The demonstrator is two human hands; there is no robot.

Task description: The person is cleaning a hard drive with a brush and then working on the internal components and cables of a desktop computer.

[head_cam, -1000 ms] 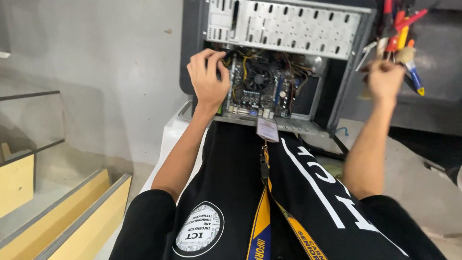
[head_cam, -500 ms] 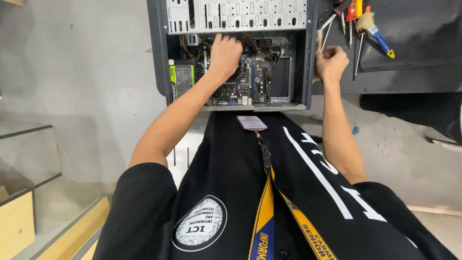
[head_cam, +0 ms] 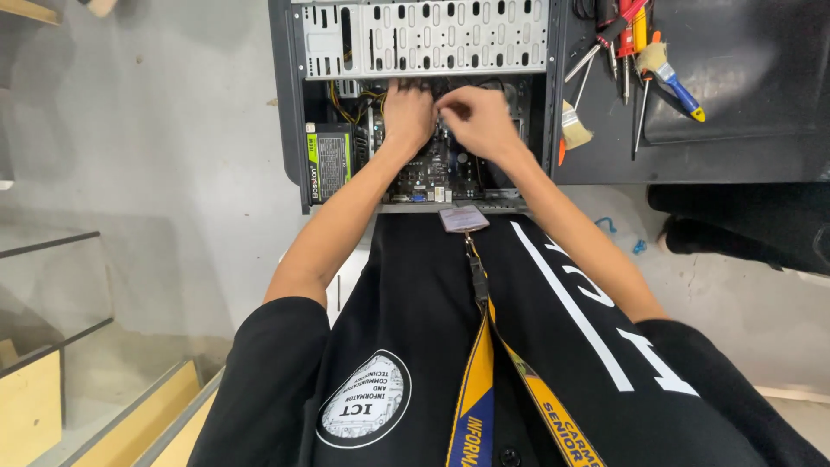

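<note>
My left hand (head_cam: 408,111) lies fingers-down on the motherboard (head_cam: 430,169) inside the open computer case (head_cam: 424,95), gripping nothing I can see. My right hand (head_cam: 477,119), out at the tools half a second ago, has come in at three o'clock of it, fingertips pinched; on what, I cannot tell. Perforated metal drive cage (head_cam: 432,36) at twelve o'clock; brushes and screwdrivers (head_cam: 635,52) at two.

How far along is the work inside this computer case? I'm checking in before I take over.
Done: the computer case lies open, with the motherboard and power supply seated inside. In hand: the left hand and right hand both work at the board's upper area; what the fingers grip is hidden. Left: loose yellow cables show, and brushes and screwdrivers lie out beside the case, which is not yet closed.
</note>
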